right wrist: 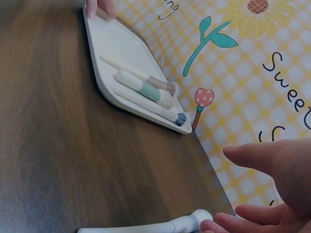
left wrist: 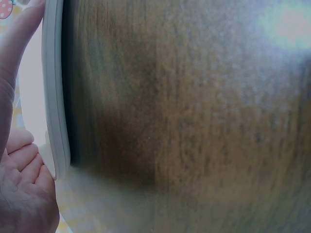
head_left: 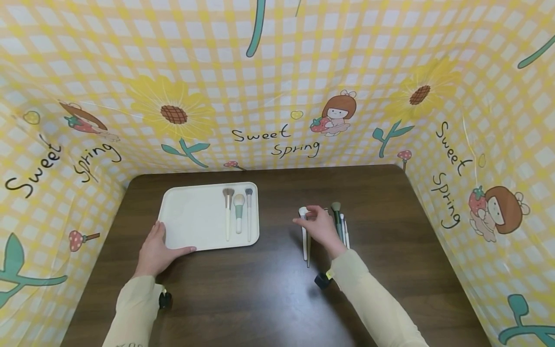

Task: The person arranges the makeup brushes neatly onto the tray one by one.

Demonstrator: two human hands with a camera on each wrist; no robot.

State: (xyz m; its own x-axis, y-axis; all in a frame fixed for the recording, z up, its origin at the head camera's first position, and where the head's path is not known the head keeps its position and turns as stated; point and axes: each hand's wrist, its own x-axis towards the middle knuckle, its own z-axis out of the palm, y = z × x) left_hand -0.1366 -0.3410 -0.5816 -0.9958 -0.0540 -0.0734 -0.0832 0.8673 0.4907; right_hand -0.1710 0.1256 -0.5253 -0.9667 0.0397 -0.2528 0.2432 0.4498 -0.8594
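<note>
A white tray (head_left: 191,217) lies at the left of the table. My left hand (head_left: 156,250) rests at its front left corner, thumb along the front rim, fingers on the left side. Three makeup brushes lie on the tray: a brown-tipped one (head_left: 228,212), a green-and-white one (head_left: 239,212) and a slim one with dark bristles (head_left: 249,212). My right hand (head_left: 320,225) is over a white makeup brush (head_left: 304,241), thumb apart from the fingers. In the right wrist view its fingertips are near the white brush's head (right wrist: 200,218); contact cannot be told.
Beside the white brush lies a thin brush (head_left: 309,253), partly hidden by my right hand. Right of that hand are a green brush (head_left: 337,217) and slim pale brushes (head_left: 345,231). Yellow checked cloth (head_left: 277,96) surrounds the back and sides of the dark wooden table (head_left: 243,299).
</note>
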